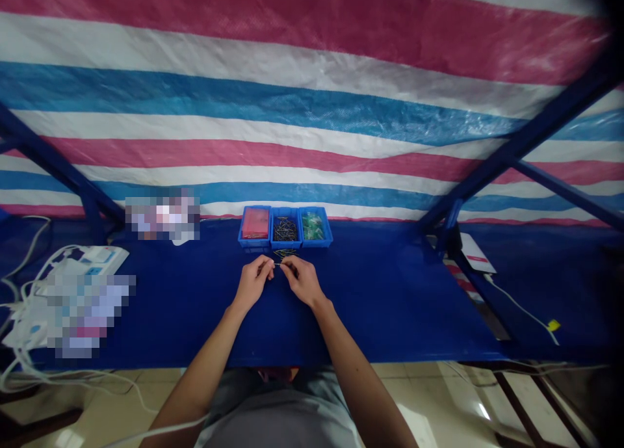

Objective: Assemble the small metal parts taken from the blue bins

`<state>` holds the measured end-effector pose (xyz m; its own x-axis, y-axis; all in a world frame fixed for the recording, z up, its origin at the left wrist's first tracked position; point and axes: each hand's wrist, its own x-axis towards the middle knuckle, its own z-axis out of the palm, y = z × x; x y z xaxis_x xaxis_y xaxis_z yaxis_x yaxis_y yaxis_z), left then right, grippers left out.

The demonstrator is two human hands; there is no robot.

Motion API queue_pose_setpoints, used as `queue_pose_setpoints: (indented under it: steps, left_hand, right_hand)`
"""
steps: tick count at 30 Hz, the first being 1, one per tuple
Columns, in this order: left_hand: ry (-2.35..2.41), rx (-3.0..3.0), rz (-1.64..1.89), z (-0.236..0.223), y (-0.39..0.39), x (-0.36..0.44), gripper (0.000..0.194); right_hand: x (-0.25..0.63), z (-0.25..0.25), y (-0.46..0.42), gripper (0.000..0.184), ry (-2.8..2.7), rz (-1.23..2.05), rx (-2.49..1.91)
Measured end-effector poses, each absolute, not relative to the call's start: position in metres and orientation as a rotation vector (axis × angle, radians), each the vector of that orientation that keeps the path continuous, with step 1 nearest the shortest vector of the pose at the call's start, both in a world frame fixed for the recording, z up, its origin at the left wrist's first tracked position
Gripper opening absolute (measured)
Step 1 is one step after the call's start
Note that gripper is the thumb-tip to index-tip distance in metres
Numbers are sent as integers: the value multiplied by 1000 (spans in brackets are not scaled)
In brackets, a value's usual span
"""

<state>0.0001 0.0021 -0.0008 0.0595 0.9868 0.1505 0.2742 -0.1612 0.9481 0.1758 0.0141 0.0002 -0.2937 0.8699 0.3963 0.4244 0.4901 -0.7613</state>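
My left hand (255, 280) and my right hand (301, 278) meet low over the blue table, fingers pinched. A thin, light screw-like piece (277, 264) spans the gap between their fingertips; its ends are hidden. Just beyond the fingers lies a small pile of loose, yellowish screws (286, 253). Behind that, three blue bins stand side by side. Flat red pieces (256, 223) fill the left one, and dark screws (285, 229) fill the middle one. Inside the right bin are green items (312, 227) that look like small clear packets.
White cables and a power strip (104, 261) crowd the left of the blue table (380, 298). A blurred-out object (163, 215) sits at the back left. On the right, a white device (476, 253) trails a cable. Blue frame bars (507, 155) and a striped sheet (292, 129) rise behind.
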Motion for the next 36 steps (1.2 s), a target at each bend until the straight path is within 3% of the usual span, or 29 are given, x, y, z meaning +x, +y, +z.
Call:
queue_pose_setpoints:
  steps: [15,36]
  left_hand:
    - [1304,1562,1139,3,1,2,31]
    - [1276,1552,1152,3,1,1,30]
  right_hand:
    - [177,-2,16,38,-1946,686,-1142]
    - [177,-7,19,13,-1776,740,-1036]
